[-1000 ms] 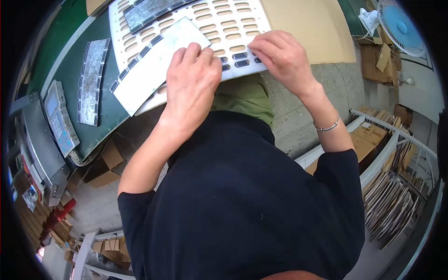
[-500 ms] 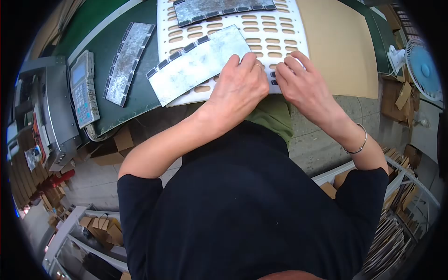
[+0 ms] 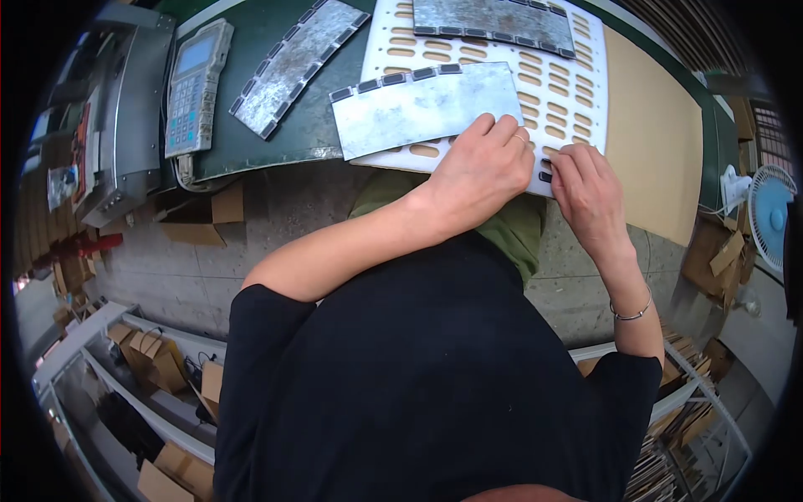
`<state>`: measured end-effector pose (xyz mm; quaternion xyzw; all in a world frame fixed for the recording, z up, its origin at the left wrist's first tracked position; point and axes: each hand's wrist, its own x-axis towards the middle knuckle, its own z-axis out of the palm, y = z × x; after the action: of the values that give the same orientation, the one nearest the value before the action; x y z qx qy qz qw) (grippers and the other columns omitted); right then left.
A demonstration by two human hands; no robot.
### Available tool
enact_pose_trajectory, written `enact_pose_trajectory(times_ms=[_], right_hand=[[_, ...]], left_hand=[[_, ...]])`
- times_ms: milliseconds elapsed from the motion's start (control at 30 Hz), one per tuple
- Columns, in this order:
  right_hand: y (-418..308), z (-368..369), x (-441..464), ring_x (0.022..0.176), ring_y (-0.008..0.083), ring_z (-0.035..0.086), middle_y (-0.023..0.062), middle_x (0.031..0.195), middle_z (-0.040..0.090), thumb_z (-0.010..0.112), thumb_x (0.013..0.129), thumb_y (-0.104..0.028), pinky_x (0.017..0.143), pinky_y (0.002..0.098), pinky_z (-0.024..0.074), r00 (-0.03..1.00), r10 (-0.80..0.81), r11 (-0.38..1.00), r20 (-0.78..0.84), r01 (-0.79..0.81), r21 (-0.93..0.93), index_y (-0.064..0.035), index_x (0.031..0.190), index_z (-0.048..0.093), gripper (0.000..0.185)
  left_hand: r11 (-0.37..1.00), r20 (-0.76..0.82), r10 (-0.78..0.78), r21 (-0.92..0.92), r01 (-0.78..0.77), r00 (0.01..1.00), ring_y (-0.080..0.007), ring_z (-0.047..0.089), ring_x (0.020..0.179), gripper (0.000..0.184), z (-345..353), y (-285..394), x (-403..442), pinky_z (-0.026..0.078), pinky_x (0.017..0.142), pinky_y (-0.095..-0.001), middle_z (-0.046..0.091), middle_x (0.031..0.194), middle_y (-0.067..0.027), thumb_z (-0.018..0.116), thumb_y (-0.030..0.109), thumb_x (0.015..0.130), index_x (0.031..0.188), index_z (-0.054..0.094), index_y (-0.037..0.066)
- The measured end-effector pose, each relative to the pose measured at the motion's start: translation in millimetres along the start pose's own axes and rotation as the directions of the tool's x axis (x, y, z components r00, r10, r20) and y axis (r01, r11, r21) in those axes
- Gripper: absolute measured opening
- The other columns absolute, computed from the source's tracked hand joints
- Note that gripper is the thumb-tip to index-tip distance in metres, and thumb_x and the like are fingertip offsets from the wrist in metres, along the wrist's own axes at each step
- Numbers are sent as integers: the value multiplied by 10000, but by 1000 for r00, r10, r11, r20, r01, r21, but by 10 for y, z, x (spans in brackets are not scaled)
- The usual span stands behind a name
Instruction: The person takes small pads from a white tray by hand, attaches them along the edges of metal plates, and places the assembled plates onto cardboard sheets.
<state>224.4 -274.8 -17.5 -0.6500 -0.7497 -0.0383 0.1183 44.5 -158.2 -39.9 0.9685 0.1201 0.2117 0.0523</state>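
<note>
My left hand (image 3: 493, 163) is at the right end of a metal plate (image 3: 418, 113) with small black pieces along its upper edge; its fingers are bent together, and what they hold is hidden. The plate lies on a white slotted board (image 3: 595, 92). My right hand (image 3: 585, 188) is close beside it at the board's near edge, fingertips pinched over a few black pieces (image 3: 544, 176) in slots. Whatever is between those fingertips is too small to tell. A second plate (image 3: 493, 21) edged with black pieces rests on the far part of the board.
A third plate (image 3: 293, 63) lies on the green table (image 3: 242, 155), beside a keypad device (image 3: 196, 88). Tan cardboard (image 3: 657, 125) is right of the board. Further right is a blue fan (image 3: 771, 213). Cardboard boxes (image 3: 203, 219) are below the table.
The camera view has turned, so the board and plates appear further right. My right hand has come nearer to my left hand than one second ago.
</note>
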Motion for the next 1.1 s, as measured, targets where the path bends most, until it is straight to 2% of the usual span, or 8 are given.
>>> enact_pose_trajectory(times_ms=[467, 567, 967, 1067, 1100], right_hand=[[56, 14, 26, 915, 277, 591, 92, 966, 588, 704, 854, -29, 814, 398, 512, 999, 41, 998, -11, -41, 56, -42, 985, 606, 165], [53, 16, 36, 906, 283, 588, 95, 965, 590, 702, 870, -36, 807, 404, 509, 999, 44, 997, -13, -43, 65, -40, 974, 600, 145], [48, 29, 34, 902, 294, 586, 103, 959, 591, 691, 897, -29, 797, 414, 500, 998, 54, 995, -31, -52, 84, -28, 963, 596, 115], [53, 28, 32, 909, 297, 588, 108, 964, 601, 689, 899, -27, 804, 414, 500, 998, 53, 994, -31, -50, 101, -25, 967, 604, 109], [49, 17, 39, 912, 298, 592, 111, 961, 608, 686, 902, -26, 807, 413, 501, 998, 54, 992, -35, -50, 116, -25, 967, 609, 101]], left_hand=[[999, -57, -25, -44, 23, 998, -254, 600, 961, 133, 40, -9, -6, 485, 947, -376, 615, 909, -99, 639, 73, 749, 874, 643, 28], [1000, -148, 20, 26, -16, 989, -222, 579, 901, 56, 108, -38, -6, 458, 876, -349, 593, 801, -68, 632, 120, 748, 756, 640, 64], [999, -161, 12, 32, -7, 987, -226, 590, 928, 62, 109, -29, -7, 462, 901, -350, 613, 828, -71, 629, 119, 756, 771, 643, 61], [1000, -170, 5, 4, -5, 985, -246, 601, 919, 57, 118, -30, -5, 475, 897, -370, 620, 837, -81, 640, 105, 744, 776, 643, 57], [998, -173, -28, -55, 19, 985, -256, 610, 930, 71, 101, -52, -10, 484, 902, -382, 625, 860, -79, 665, 98, 755, 811, 653, 56]])
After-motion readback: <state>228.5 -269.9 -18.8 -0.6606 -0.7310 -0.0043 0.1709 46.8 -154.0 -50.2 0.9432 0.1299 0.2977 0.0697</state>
